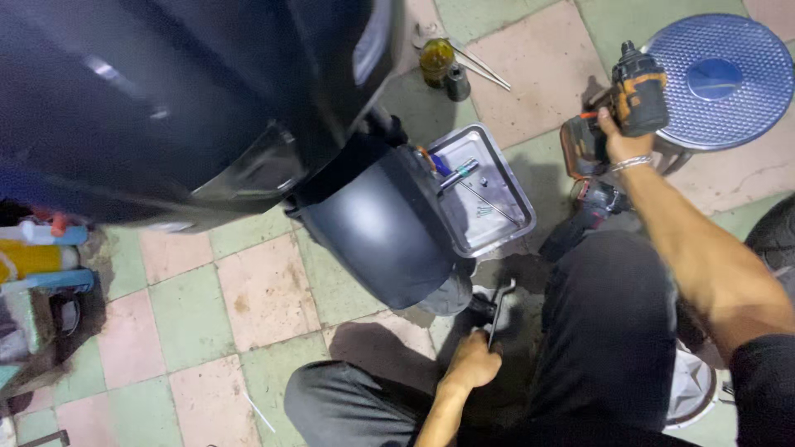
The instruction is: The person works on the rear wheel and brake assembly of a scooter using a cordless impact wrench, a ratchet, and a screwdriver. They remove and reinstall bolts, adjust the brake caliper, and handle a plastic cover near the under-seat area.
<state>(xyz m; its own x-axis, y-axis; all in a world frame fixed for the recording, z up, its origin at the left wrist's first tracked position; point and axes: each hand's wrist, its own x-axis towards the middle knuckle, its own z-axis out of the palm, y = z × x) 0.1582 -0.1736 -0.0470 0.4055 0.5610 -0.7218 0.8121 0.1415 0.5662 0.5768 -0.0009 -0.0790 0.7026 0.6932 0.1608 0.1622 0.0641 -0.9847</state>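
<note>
My right hand (623,142) reaches out to the upper right and grips a black and orange cordless drill (636,95) beside a round blue metal stool (720,79). My left hand (472,362) is low between my knees, closed on the handle of a dark metal wrench (499,310) that points up under the black front fender (385,223) of a scooter. The wheel end below the fender is mostly hidden.
A grey metal tray (505,219) with a screwdriver and small screws lies on the tiled floor right of the fender. A second drill (584,145) lies by my right wrist. A jar and tools sit at the top. Bottles stand at the left edge.
</note>
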